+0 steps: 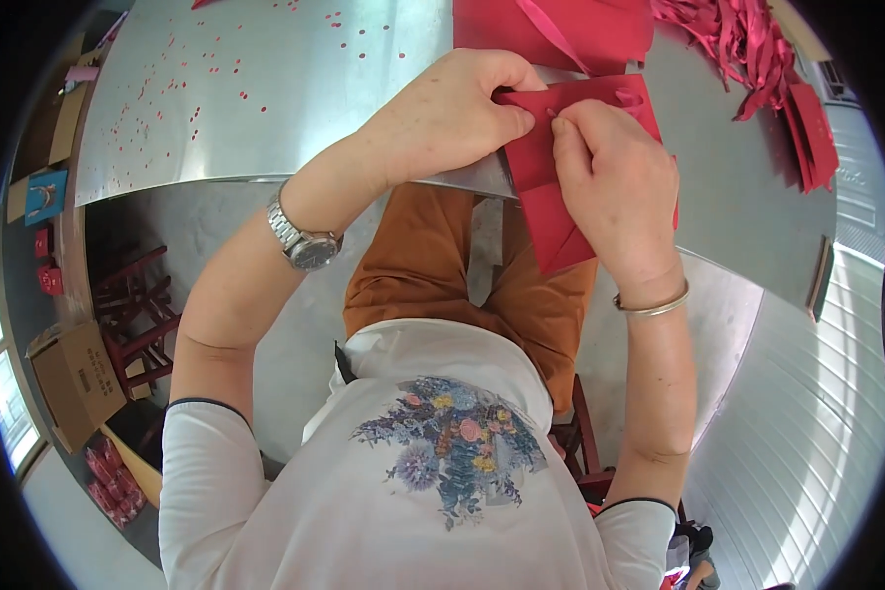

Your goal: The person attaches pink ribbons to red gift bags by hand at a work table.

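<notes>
A red paper gift bag (537, 177) is held up at the near edge of the metal table, tilted. My left hand (452, 113) grips its upper left edge, thumb on the near side and the other fingers curled over the rim, partly hidden. In front of the bag, my right hand (621, 187) pinches a thin ribbon between thumb and forefinger near a hole by the top. A loop of pinkish-red ribbon (631, 98) shows above its knuckles. The right hand's remaining fingers are folded and cover much of the bag.
Another red bag (600, 34) with a ribbon lies just beyond. Bunched red ribbons (747, 44) and flat red bags (809, 138) rest at the table's right. Small red paper dots (238, 95) are scattered across the metal table (295, 128). Left of it are stools (143, 315) and a cardboard box (77, 383).
</notes>
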